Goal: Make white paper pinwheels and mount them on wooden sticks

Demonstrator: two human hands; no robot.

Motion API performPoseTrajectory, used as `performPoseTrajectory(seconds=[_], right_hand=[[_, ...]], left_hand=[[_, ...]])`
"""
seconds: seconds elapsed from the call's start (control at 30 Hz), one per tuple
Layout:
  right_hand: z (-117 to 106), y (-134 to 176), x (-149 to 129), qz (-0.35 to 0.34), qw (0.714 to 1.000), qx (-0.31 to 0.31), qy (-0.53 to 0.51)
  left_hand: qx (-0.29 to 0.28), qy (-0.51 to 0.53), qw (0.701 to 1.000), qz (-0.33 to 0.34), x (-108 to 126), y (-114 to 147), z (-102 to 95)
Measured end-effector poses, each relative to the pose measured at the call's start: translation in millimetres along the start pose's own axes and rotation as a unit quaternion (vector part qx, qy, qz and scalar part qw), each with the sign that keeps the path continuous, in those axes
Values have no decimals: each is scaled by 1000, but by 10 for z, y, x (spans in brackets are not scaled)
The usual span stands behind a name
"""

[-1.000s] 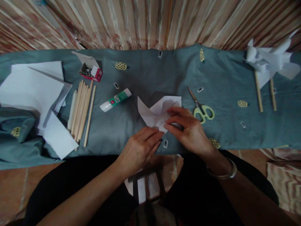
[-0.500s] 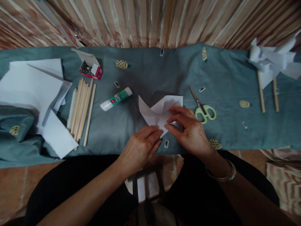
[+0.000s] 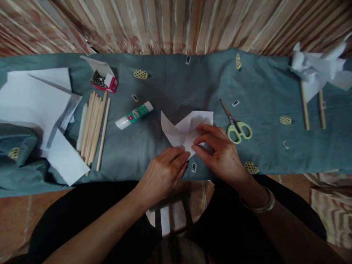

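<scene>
A white paper pinwheel (image 3: 192,119) lies on the cloth in front of me, its cut corners partly curled up. With bent fingers, my left hand (image 3: 165,170) holds its near edge down. My right hand (image 3: 221,152) has thumb and fingertips drawn together on the paper near the middle, covering its right side. What lies right under the fingertips is hidden. To the right of that hand are scissors (image 3: 231,118) with light green handles. A green and white glue stick (image 3: 134,115) rests to the left of the paper.
Several wooden sticks (image 3: 95,128) lie at the left, beside white paper sheets (image 3: 35,99). Behind them, an open red and white box (image 3: 111,84) contains small metal pieces. Paper pinwheels on sticks (image 3: 316,69) lie far right. A pleated curtain (image 3: 176,25) hangs behind the cloth-covered surface (image 3: 176,80).
Both hands keep nearly the same hold on the paper pinwheel. The whole view has shifted slightly; nothing else has visibly moved.
</scene>
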State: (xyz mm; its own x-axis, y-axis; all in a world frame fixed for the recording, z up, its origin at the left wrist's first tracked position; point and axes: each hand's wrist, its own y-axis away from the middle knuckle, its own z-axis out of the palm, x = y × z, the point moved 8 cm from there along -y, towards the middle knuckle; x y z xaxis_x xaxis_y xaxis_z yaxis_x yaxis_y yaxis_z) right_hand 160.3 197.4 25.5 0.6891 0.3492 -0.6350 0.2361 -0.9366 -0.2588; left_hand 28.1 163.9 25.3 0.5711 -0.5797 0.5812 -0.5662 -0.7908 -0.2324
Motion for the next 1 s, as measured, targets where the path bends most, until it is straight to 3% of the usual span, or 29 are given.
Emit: performPoseTrajectory(seconds=[0.8,1.0], right_hand=[[24,27,-43,-8,1000,-14,4],[73,40,-89,-27,997,-45,50]], left_hand=[[-14,4,1000,-13,-30,1,34],[-19,8,1000,-19,-28,-7,30]])
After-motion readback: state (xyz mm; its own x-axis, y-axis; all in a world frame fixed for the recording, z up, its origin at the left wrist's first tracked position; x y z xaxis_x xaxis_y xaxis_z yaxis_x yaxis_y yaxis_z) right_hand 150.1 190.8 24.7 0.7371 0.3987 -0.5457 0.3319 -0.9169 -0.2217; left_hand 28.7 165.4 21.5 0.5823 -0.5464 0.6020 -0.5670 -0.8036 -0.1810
